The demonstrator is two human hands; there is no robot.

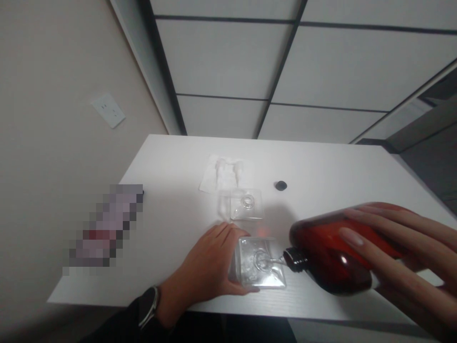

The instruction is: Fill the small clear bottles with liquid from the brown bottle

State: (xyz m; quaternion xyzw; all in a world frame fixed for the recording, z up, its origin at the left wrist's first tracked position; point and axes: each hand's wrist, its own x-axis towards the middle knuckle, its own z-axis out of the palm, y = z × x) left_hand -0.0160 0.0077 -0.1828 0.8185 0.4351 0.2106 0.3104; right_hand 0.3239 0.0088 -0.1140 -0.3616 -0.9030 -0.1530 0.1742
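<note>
My left hand (210,264) grips a clear square plastic container (273,276) from its left side, thumb at the near edge and fingers at the far edge. My right hand (410,252) is wrapped over a brown-red bottle (332,247), tilted so that its dark threaded neck (294,259) points left. A thin stream of clear liquid (276,260) runs from the mouth into the round opening in the container's top. Just beyond stands a second clear container (246,209) with a similar round opening.
A white tissue (210,176) with a clear plastic piece (228,171) lies farther back on the white table (171,200). A black cap (281,186) sits right of it. A blurred-out object (107,228) is by the left wall, below an outlet (108,110).
</note>
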